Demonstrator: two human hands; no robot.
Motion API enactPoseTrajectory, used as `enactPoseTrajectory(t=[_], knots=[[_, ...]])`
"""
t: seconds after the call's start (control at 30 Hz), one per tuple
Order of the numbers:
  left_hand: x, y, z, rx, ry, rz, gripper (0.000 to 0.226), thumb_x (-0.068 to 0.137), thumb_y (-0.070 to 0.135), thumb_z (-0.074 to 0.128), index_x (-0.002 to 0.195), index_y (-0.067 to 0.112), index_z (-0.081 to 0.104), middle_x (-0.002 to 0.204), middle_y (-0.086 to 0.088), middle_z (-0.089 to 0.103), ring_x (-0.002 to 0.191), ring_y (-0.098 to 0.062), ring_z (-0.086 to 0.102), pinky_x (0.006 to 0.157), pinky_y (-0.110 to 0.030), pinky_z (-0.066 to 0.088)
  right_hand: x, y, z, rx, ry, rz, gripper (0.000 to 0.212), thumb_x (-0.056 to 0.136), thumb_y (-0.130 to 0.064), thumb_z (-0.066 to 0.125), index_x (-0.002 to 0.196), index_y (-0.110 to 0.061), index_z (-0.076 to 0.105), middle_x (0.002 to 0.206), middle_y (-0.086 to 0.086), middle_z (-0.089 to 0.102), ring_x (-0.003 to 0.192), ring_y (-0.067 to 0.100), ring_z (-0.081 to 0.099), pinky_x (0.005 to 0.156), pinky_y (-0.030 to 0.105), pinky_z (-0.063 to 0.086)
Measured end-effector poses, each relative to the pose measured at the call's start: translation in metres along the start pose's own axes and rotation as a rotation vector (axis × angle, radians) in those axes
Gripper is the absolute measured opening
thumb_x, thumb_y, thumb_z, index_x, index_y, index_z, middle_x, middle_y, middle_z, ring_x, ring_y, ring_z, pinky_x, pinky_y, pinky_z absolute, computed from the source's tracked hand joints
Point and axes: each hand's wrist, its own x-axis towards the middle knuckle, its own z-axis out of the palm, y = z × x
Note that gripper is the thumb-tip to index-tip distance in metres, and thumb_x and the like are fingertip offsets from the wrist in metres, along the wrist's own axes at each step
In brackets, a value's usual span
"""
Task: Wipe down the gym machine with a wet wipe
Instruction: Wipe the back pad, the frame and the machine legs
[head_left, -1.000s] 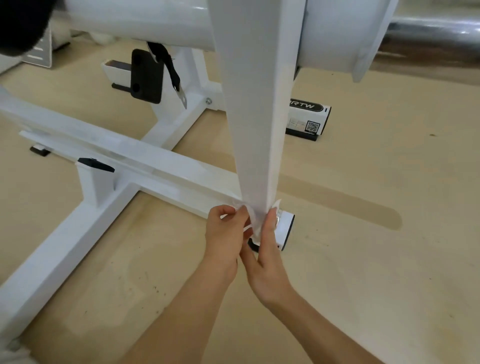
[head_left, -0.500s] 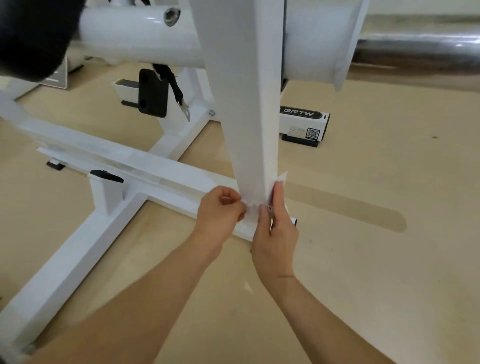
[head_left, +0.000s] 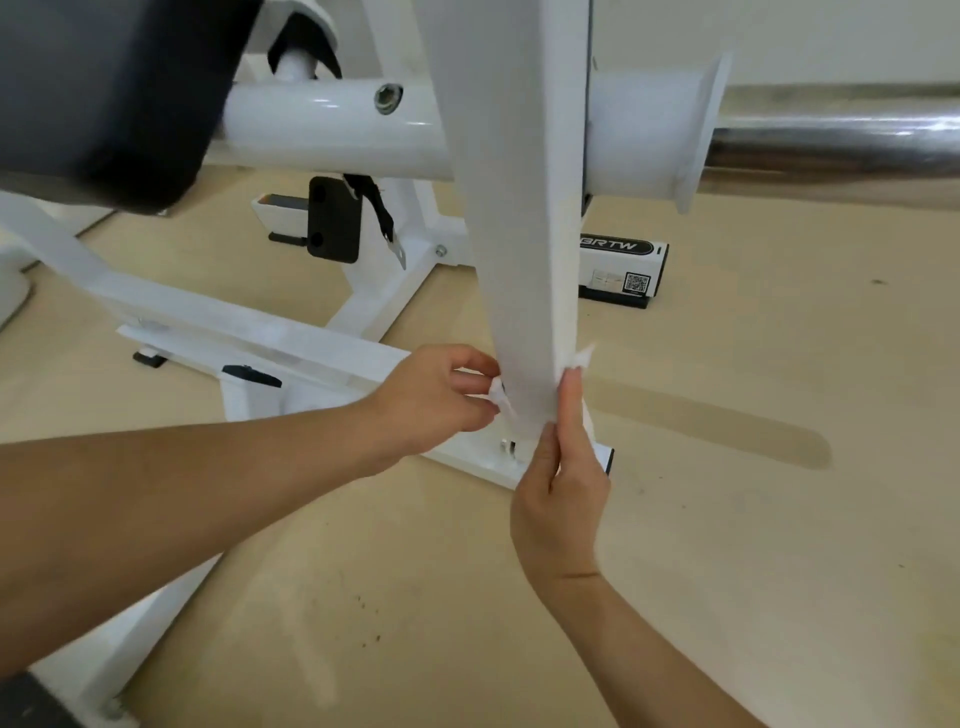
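step: wiping the upright post (head_left: 524, 260) of the gym machine (head_left: 322, 130), low down near its foot
wet wipe (head_left: 500, 397): appears looped round the far side of the post like a strap. One end shows at the left edge and the other pokes out at the right edge. The middle is hidden behind the post.
left hand (head_left: 436, 400): fingers curled, pinching the left end just beside the post
right hand (head_left: 561, 493): fingers run up the right edge with the thumb on the front face, clamping the other end against the post
base rail (head_left: 291, 348): meets the post just below the hands; can't tell if it's been wiped
progress: my guess is mid-task. Most of the post above the hands, the pad (head_left: 104, 93) and the chrome bar (head_left: 841, 140) are all well away from the wipe.
next move: probably slide the loop along the post. That needs even tension on both ends, or the wipe bunches or slips out of a pinch.
watch: the post widens upward, so the grips will have to spread.
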Motion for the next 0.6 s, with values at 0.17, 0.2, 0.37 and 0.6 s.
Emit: enactPoseTrajectory(t=[0.17,0.2,0.37,0.6], knots=[[-0.016,-0.016,-0.002,-0.367,0.043,0.007,0.021,0.084,0.012,0.072,0.105,0.013,0.068,0.096,-0.005,0.075,0.096,-0.015,0.071,0.083,-0.027,0.056,0.027,-0.018,-0.031,-0.322,-0.102,-0.864,0.046,0.097,0.007,0.019,0.137,0.001,0.041,0.139,0.017,0.048,0.135,0.032,0.042,0.112,0.04,0.035],[-0.017,-0.019,0.0,-0.419,0.042,0.003,0.02,0.086,0.015,0.071,0.106,0.012,0.069,0.097,-0.006,0.075,0.096,-0.016,0.071,0.085,-0.029,0.056,0.037,-0.023,-0.036,-0.423,-0.155,-0.994,0.045,0.099,0.005,0.02,0.137,0.001,0.043,0.14,0.017,0.048,0.136,0.033,0.041,0.113,0.043,0.034],[-0.019,-0.037,0.01,-0.597,0.016,-0.048,0.021,0.098,0.023,0.053,0.106,0.011,0.068,0.098,-0.003,0.075,0.094,-0.014,0.071,0.085,-0.032,0.056,0.086,-0.037,-0.061,-1.1,-0.413,-1.387,0.047,0.097,-0.007,0.027,0.14,0.003,0.045,0.147,0.016,0.043,0.14,0.032,0.035,0.116,0.043,0.027],[-0.015,-0.067,0.021,-0.47,0.084,-0.051,0.024,0.098,0.011,0.045,0.092,0.015,0.068,0.092,-0.005,0.071,0.086,-0.017,0.067,0.079,-0.032,0.056,0.073,0.007,-0.056,-1.896,-0.929,-1.521,0.059,0.093,-0.021,0.019,0.149,-0.003,0.022,0.156,0.017,0.012,0.144,0.027,-0.001,0.116,0.046,-0.017]])
